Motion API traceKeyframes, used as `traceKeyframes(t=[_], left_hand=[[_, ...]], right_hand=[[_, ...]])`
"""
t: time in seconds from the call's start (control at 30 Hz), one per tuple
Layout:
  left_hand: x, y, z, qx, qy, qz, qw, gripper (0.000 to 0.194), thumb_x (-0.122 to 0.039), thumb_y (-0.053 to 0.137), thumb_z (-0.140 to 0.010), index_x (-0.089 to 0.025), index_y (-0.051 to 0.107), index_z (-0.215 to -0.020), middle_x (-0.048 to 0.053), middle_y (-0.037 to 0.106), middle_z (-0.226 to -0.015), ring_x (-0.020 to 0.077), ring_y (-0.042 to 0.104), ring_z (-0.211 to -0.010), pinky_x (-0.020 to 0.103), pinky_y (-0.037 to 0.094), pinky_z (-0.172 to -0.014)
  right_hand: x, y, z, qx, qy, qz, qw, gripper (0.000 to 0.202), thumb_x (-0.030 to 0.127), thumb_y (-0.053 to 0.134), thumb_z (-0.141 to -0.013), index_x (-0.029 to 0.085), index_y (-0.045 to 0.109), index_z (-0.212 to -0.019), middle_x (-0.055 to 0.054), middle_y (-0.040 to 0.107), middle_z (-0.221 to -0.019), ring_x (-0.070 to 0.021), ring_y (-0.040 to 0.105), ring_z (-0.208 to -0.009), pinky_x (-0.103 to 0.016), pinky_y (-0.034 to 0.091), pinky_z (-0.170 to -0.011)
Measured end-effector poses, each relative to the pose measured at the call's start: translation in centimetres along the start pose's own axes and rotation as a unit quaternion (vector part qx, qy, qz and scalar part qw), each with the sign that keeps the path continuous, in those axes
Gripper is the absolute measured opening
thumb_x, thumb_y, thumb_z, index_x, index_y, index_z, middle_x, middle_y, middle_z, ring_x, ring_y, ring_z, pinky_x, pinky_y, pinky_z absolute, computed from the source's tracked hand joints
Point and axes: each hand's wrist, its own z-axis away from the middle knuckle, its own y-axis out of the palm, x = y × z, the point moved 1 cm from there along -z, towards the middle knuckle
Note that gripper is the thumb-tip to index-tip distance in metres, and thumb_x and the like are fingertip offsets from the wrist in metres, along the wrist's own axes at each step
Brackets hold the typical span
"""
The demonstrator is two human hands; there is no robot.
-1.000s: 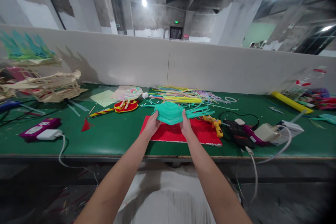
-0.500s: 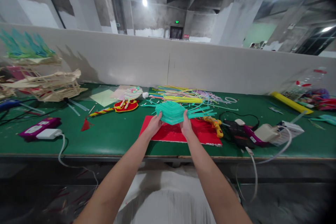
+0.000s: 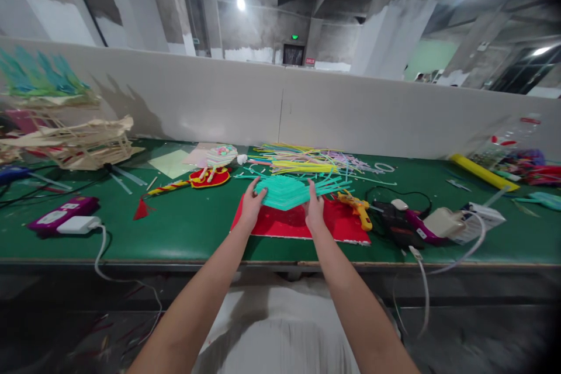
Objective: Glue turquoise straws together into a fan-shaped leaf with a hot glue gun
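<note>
A teal woven piece (image 3: 286, 193) with loose strips fanning out to the right is over a red board (image 3: 280, 223). My left hand (image 3: 253, 201) holds its left edge, the fingers at the rim. At its right side my right hand (image 3: 314, 204) grips the edge where the strips begin, thumb toward the piece. Behind it lies a pile of coloured strips (image 3: 307, 162). A yellow glue gun (image 3: 360, 210) rests on the board's right end, close to my right hand.
On the green table (image 3: 184, 239), a purple power bank (image 3: 65, 214) lies left and a black device (image 3: 397, 223) right, both with white cables. A wooden-stick model (image 3: 87, 143) stands back left. A yellow roll (image 3: 482, 172) and plastic bottle (image 3: 521, 137) are back right.
The teal piece has been lowered and tilted flatter, showing more of its upper face. My hands have shifted slightly outward, fingers more extended along its edges.
</note>
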Motion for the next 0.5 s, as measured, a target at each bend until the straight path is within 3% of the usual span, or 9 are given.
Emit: traceKeyframes(t=[0.1,0.3,0.4,0.5], left_hand=[[-0.1,-0.6,-0.1,-0.041,0.037,-0.094,0.994,0.045,-0.023,0.070,-0.068,-0.022,0.064,-0.113,-0.003,0.061,-0.075,0.0108,0.053,-0.064,0.020,0.045,-0.066],[-0.4,-1.2,0.1,-0.090,0.069,-0.147,0.983,0.038,-0.013,0.066,-0.066,-0.023,0.068,-0.102,-0.001,0.063,-0.083,0.0149,0.049,-0.069,0.023,0.039,-0.074],[-0.6,-1.5,0.4,-0.104,0.056,-0.189,0.975,0.041,-0.012,0.063,-0.066,-0.024,0.067,-0.105,-0.001,0.062,-0.080,0.0162,0.050,-0.067,0.025,0.039,-0.074],[-1.1,-1.8,1.1,-0.092,0.013,-0.297,0.950,0.044,-0.013,0.060,-0.068,-0.024,0.065,-0.110,0.000,0.060,-0.072,0.0186,0.052,-0.064,0.029,0.041,-0.073]], right_hand=[[0.7,-1.3,-0.9,-0.099,-0.062,0.034,0.993,0.055,0.053,0.057,-0.073,0.020,0.055,-0.116,-0.005,0.067,-0.109,-0.0172,0.065,-0.094,-0.030,0.054,-0.076],[3.4,-4.1,-3.7,-0.152,-0.108,0.098,0.978,0.070,0.040,0.066,-0.066,0.017,0.042,-0.129,-0.005,0.067,-0.099,-0.0153,0.064,-0.083,-0.028,0.050,-0.079],[5.3,-5.0,-5.4,-0.135,-0.119,0.151,0.972,0.069,0.034,0.070,-0.063,0.017,0.047,-0.126,0.000,0.067,-0.083,-0.0151,0.063,-0.073,-0.028,0.049,-0.074],[7.2,-5.0,-7.0,-0.039,-0.141,0.297,0.944,0.040,0.032,0.069,-0.064,0.018,0.064,-0.101,0.001,0.064,-0.070,-0.0159,0.059,-0.064,-0.031,0.047,-0.072]])
